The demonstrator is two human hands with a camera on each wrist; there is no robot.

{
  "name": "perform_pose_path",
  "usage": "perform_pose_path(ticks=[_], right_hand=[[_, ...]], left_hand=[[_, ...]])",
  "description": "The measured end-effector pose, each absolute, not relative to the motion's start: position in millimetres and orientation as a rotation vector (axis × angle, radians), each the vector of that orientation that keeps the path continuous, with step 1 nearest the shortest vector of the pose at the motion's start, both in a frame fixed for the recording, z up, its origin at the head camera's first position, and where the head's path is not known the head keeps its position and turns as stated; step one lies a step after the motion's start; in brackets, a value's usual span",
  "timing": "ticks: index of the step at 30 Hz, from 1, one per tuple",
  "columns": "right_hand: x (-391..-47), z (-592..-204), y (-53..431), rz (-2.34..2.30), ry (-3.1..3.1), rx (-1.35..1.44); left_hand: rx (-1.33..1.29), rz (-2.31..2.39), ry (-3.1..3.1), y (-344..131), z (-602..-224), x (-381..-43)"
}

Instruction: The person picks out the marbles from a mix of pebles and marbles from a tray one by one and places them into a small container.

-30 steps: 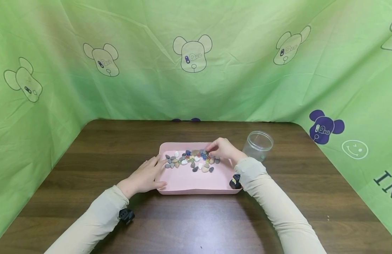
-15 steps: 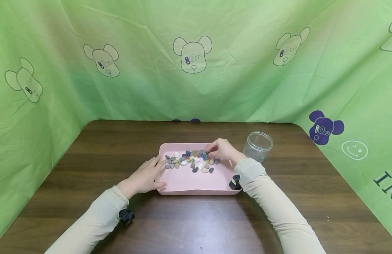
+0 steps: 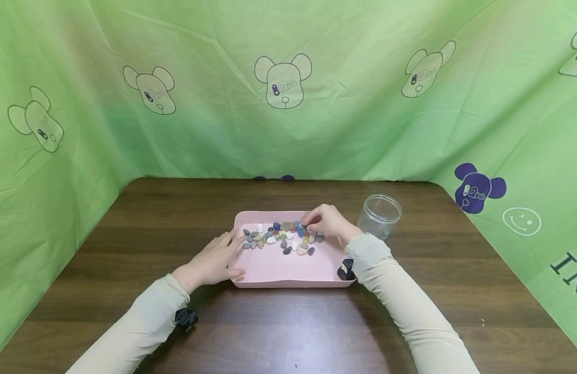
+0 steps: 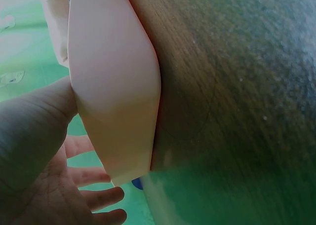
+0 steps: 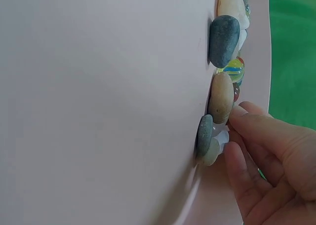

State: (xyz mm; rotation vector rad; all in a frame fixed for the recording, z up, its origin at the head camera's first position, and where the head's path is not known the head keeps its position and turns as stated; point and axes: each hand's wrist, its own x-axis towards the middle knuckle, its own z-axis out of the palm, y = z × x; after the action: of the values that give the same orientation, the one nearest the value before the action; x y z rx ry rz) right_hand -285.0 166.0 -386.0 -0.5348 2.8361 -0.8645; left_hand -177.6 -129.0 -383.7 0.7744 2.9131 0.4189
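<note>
A shallow pink tray holds grey, tan and white pebbles mixed with coloured glass marbles. My left hand rests at the tray's left rim, fingers spread; in the left wrist view its thumb touches the tray wall. Over the tray's back right, my right hand reaches down into the pebbles, fingertips low among them. In the right wrist view, its thumb and fingers sit close to a tan pebble, grey pebble and reddish marble. Whether they pinch anything is hidden.
A clear, lidless jar stands on the wooden table just right of the tray, behind the right wrist. Green printed cloth hangs around the table's back and sides. Tiny pale specks lie on the table at right.
Both hands hold almost the same position. The whole head view has shifted slightly, with the tray appearing a little lower. Pebbles and jar stay where they are.
</note>
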Motion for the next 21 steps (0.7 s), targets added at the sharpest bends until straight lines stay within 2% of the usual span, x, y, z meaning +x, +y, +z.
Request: perform_pose_path(ticks=[21], right_hand=[[-288.3,-391.6,167.4,-0.884,2.835,-0.615]], left_hand=[[0.765,0.429,2.913,-129.6,-385.3,-178.7]])
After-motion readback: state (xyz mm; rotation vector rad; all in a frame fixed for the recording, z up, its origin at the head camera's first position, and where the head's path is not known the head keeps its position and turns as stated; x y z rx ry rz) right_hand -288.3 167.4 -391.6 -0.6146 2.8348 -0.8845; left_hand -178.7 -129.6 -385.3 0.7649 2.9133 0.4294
